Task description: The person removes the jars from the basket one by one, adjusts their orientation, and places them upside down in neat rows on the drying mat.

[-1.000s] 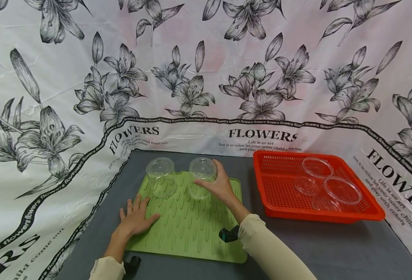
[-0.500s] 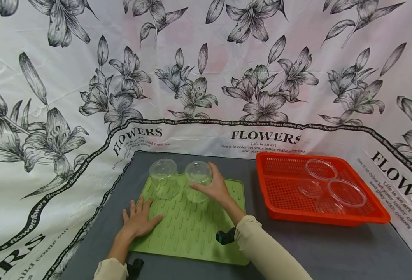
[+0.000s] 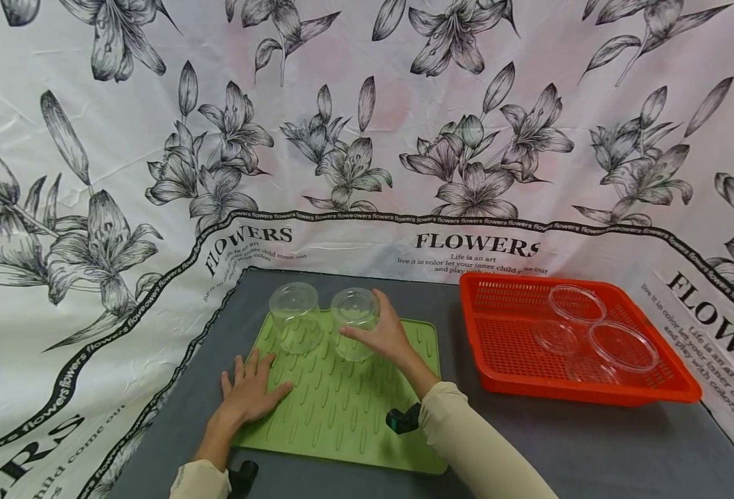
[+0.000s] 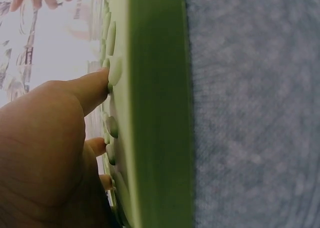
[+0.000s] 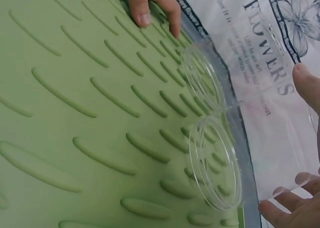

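Two clear plastic cups stand side by side near the far edge of a green ridged mat (image 3: 342, 416). My right hand (image 3: 382, 333) grips the right-hand cup (image 3: 354, 333), thumb on the near side and fingers round the far side. In the right wrist view, the thumb (image 5: 307, 85) and fingertips (image 5: 280, 208) lie on either side of its see-through wall. A small gap parts it from the left cup (image 3: 296, 322), which no hand touches. My left hand (image 3: 246, 395) rests on the mat's left edge with its fingers spread. Its thumb (image 4: 92, 88) presses on the ridges in the left wrist view.
A red plastic basket (image 3: 485, 378) stands to the right on the grey tabletop (image 3: 566, 443), with two more clear cups (image 3: 622, 346) inside. A white flower-printed cloth (image 3: 354, 242) hangs behind the table and along its sides.
My right hand has shifted its cup left, closer to the other cup, and slightly nearer to me. In the last half second it has stayed nearly still. My left hand keeps its place.
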`<state>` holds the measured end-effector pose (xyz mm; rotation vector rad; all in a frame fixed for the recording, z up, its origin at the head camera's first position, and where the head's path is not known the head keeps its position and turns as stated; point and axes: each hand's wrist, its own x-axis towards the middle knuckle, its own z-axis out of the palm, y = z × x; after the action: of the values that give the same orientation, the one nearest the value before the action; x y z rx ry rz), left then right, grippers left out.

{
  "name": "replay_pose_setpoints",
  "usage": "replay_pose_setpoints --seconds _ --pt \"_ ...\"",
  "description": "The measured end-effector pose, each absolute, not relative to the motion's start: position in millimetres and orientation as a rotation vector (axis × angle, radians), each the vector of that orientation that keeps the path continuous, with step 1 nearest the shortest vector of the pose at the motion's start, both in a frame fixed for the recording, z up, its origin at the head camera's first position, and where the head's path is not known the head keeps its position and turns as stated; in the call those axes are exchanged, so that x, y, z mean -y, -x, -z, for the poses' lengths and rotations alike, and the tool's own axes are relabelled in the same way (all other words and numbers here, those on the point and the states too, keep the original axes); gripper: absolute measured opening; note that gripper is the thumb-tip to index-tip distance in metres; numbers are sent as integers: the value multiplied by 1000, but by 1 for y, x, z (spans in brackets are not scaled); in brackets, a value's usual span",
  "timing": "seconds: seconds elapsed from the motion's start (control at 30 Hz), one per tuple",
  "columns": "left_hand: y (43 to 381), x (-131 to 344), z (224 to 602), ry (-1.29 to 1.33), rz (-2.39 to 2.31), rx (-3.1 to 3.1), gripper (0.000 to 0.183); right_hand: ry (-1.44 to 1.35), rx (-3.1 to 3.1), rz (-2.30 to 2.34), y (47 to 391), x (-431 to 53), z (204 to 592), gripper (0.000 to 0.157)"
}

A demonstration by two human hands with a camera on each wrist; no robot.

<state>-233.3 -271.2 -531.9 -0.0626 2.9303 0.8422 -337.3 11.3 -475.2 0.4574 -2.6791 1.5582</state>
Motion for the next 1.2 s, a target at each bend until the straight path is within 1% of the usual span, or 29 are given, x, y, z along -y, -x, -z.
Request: replay_pose_setpoints --seconds 0.37,0.67,0.77,1.03,1.2 --pt "235 267 529 73 -797 -2915 84 -482 2696 -1548 335 -18 472 115" --pt "238 270 533 79 -796 -2887 86 -475 2685 -1542 330 -27 470 114" --pt "238 270 534 81 -798 -2878 87 -461 2683 -1525 329 -30 468 112" --pt "238 269 534 79 -818 -2863 87 -454 2650 -1549 329 -43 467 96" --pt "237 271 532 64 -855 -2868 90 -467 2623 -1591 328 -49 465 95"
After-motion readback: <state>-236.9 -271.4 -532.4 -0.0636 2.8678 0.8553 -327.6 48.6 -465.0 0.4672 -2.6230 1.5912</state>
